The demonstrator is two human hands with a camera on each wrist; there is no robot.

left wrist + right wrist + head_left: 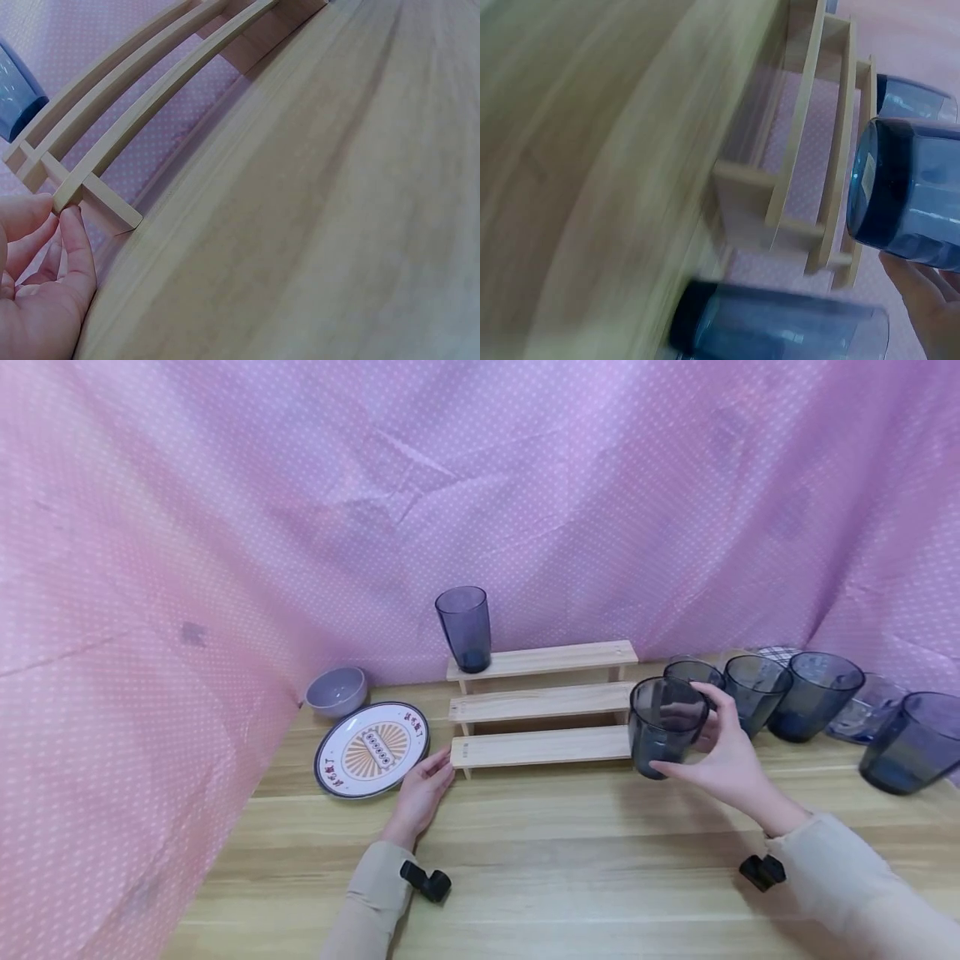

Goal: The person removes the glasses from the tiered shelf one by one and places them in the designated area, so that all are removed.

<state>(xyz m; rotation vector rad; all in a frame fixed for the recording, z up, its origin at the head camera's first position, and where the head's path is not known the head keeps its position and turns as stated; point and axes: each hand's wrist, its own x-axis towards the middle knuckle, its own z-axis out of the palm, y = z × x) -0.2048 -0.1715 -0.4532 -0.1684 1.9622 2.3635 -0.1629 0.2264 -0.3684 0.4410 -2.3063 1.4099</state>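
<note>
My right hand (726, 758) grips a blue-tinted drinking glass (666, 718) upright by its side, at the right end of a three-step wooden rack (540, 747). In the right wrist view the base of this held glass (885, 187) is off the table. My left hand (422, 795) pinches the front left corner of the rack's lowest step, thumb above and fingers below in the left wrist view (49, 262). Another blue glass (465, 631) stands on the left end of the top step.
Several more blue glasses (816, 697) stand on the table at the right, one near the right edge (915, 743). Left of the rack lie a patterned plate (372, 750) and a grey-purple bowl (337, 692). A pink dotted cloth (375, 510) hangs behind.
</note>
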